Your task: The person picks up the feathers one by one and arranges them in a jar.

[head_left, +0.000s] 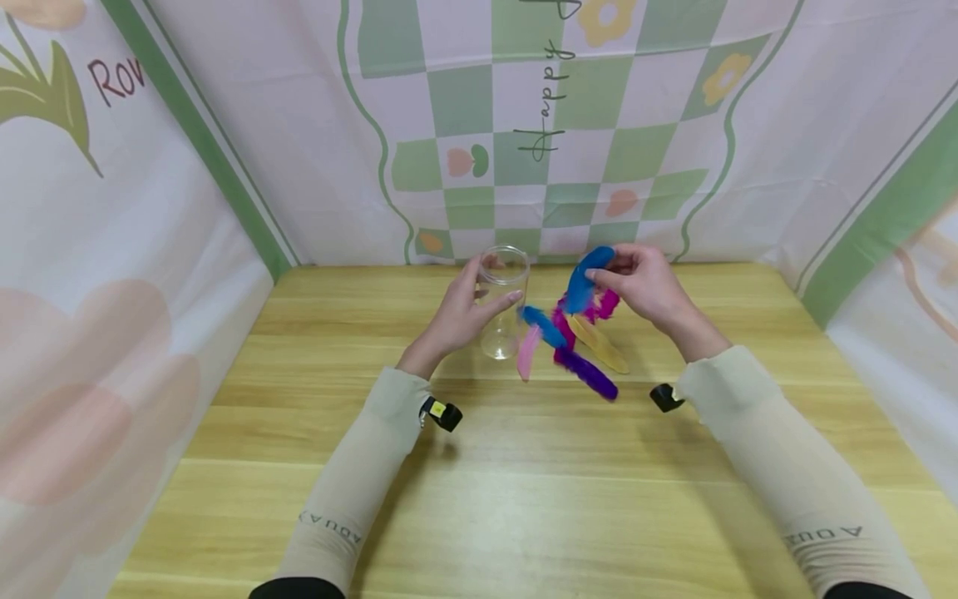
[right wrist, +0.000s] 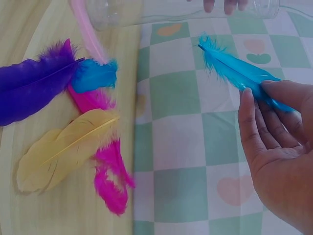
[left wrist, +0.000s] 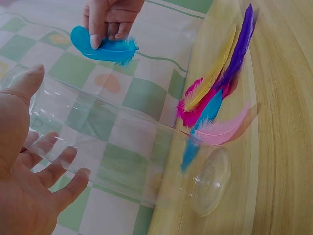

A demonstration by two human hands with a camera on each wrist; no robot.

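Note:
My left hand point(head_left: 455, 316) holds a tall clear plastic cup point(head_left: 498, 337) around its upper part, thumb on the near side and fingers on the far side. The cup stands upright on the wooden table, its open rim upward. Between thumb and fingers of my right hand point(head_left: 653, 284) is a blue feather point(head_left: 586, 281), raised to the right of the cup's rim; its fluffy quill end point(right wrist: 208, 46) points away from that hand. Beside the cup lie a pink feather point(head_left: 527, 353), another blue feather point(head_left: 546, 328), a purple feather point(head_left: 591, 376), a yellow feather point(head_left: 604, 348) and magenta feathers point(right wrist: 110, 166), partly overlapping.
The pale wooden table point(head_left: 486, 491) extends toward me. A checkered green and white cloth point(head_left: 516, 125) hangs right behind its far edge, with more printed cloth point(head_left: 97, 333) at the sides. Small black cameras point(head_left: 447, 416) sit at both wrists.

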